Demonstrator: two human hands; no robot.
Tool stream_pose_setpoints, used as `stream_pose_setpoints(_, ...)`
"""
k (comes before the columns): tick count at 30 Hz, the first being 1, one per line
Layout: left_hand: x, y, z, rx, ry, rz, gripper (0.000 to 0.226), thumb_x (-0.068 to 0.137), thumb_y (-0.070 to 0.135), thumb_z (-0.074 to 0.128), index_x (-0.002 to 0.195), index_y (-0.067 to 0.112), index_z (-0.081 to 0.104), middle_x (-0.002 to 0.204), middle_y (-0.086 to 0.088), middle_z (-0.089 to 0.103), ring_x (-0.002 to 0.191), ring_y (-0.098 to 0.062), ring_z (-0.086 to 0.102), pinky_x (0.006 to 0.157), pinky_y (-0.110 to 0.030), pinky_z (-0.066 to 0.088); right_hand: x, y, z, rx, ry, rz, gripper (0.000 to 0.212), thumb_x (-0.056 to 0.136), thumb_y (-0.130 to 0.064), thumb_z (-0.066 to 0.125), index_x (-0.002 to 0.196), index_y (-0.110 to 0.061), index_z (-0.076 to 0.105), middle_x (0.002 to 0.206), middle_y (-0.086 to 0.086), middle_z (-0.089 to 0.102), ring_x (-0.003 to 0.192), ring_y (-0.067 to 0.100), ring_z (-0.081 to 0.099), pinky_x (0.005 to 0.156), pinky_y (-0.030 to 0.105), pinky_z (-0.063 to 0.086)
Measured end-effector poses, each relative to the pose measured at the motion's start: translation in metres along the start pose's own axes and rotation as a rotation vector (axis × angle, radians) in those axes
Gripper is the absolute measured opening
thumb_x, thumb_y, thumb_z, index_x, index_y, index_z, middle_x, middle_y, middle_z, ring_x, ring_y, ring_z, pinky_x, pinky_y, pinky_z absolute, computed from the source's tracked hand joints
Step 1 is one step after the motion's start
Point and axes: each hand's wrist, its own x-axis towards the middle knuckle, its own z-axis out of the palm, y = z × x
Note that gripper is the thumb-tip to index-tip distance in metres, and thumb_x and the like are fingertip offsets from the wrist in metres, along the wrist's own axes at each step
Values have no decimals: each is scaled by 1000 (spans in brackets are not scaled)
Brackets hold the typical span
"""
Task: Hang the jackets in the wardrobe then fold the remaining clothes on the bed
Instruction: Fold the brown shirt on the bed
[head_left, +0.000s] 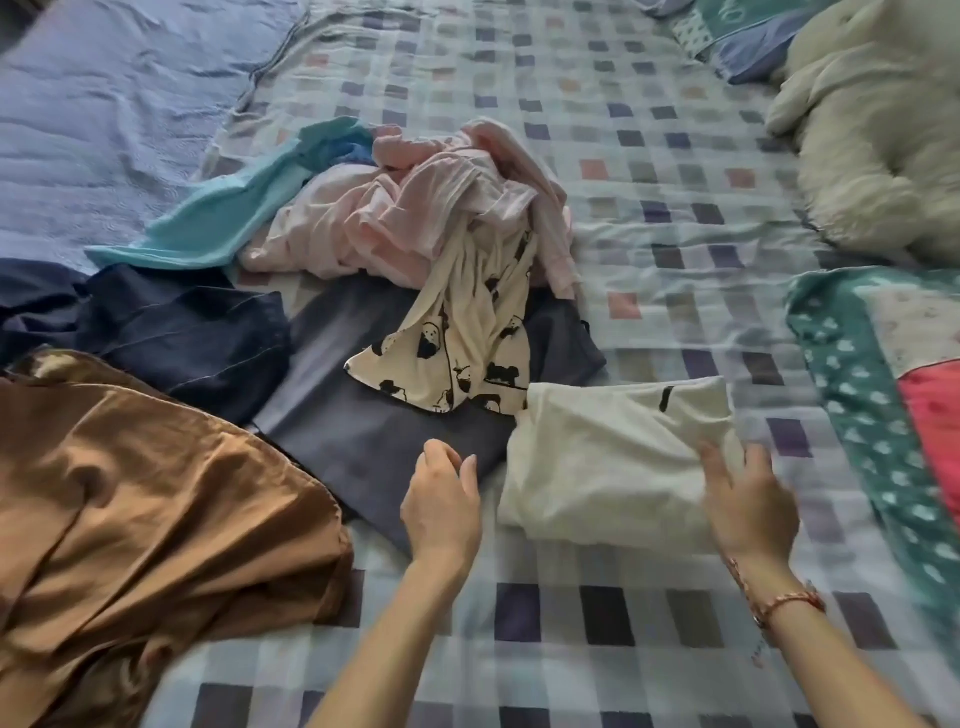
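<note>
1. The folded cream garment (618, 462) is laid on the checked bed cover (571, 623), just ahead of the hands and between them. Its long axis runs left to right, tilted slightly away at the right end.
2. The right hand (748, 499) is the nearer one. It is held with fingers spread at the garment's near right corner. Because of blur, contact cannot be confirmed, but nothing is gripped.
3. The left hand (441, 499) is kept apart from the right, with fingers loosely curled around nothing. It is placed over the near edge of a dark grey garment (363, 415).
4. The far part of the grey garment is covered by a cream panda-print piece (457, 353). Beyond that, a pink heap (441, 208) and a teal piece (218, 218) are left unfolded. A navy garment (182, 332) and a brown garment (145, 493) are spread to the left.
5. The cream piece is judged finished. The grey garment is probably next and is best reached by the left hand, once the panda-print piece is lifted off.
6. No brand or writing can be read. A small black mark (666, 399) on the cream garment is too small to be made out.
</note>
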Motion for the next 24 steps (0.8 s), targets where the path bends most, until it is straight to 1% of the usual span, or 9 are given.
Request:
stream_pose_setpoints(2,1,2,21,72,-30,69,13,96,28,47,95,15,45,102,-5,51,94,-25,53,70,-31,36,22,31,-2,-259,-54,70,52,91,-31,57,127,2,41,126,30,49,113,45,48,90,47,40)
stream_pose_setpoints(4,3,-2,30,81,-65,124,15,95,25,47,101,12,49,103,-4,49,96,-24,51,72,-31,37,29,44,6,-341,-122,-66,62,94,-38,49,142,-4,31,148,23,29,133,38,31,107,46,26)
stream_pose_setpoints(7,7,-19,26,115,-9,220,16,93,18,51,104,6,55,104,-9,51,99,-27,51,78,-35,40,17,41,31,-416,-312,-273,67,93,-57,27,149,-21,22,157,10,10,143,28,14,115,40,12)
stream_pose_setpoints(9,14,-37,16,115,34,241,20,90,17,50,101,2,59,103,-14,55,100,-32,52,85,-39,40,9,44,49,-505,-409,-260,70,89,-63,10,150,-27,13,159,5,2,145,23,3,116,39,5)
stream_pose_setpoints(11,22,-56,0,108,114,231,30,85,24,45,97,2,60,100,-15,59,99,-33,53,87,-40,39,7,43,59,-544,-427,-175,61,96,-55,11,150,-27,7,159,4,-1,146,22,-1,117,40,3)
stream_pose_setpoints(14,33,-94,-42,104,310,174,42,83,34,36,99,2,59,103,-16,59,99,-34,54,91,-35,35,-3,5,72,-412,-327,-138,52,99,-31,35,146,-11,27,154,18,18,142,32,14,116,43,10)
stream_pose_setpoints(17,38,-145,-87,185,446,103,41,84,31,41,101,-1,59,108,-21,59,103,-38,54,94,-42,38,-45,-58,91,-127,-263,-410,38,93,-17,49,127,0,51,132,19,50,125,34,43,108,41,29)
stream_pose_setpoints(21,30,-206,-129,259,500,-28,31,82,14,67,106,-5,59,114,-26,58,108,-43,52,94,-52,40,-131,-135,130,156,-666,-560,34,86,-22,52,116,-7,59,115,7,59,111,23,53,97,24,33)
stream_pose_setpoints(24,15,-250,-157,275,519,-88,42,85,32,49,104,-4,61,111,-23,60,107,-39,54,96,-45,37,-193,-180,163,173,-751,-807,24,80,-20,50,101,-14,60,99,3,59,95,24,56,85,30,43)
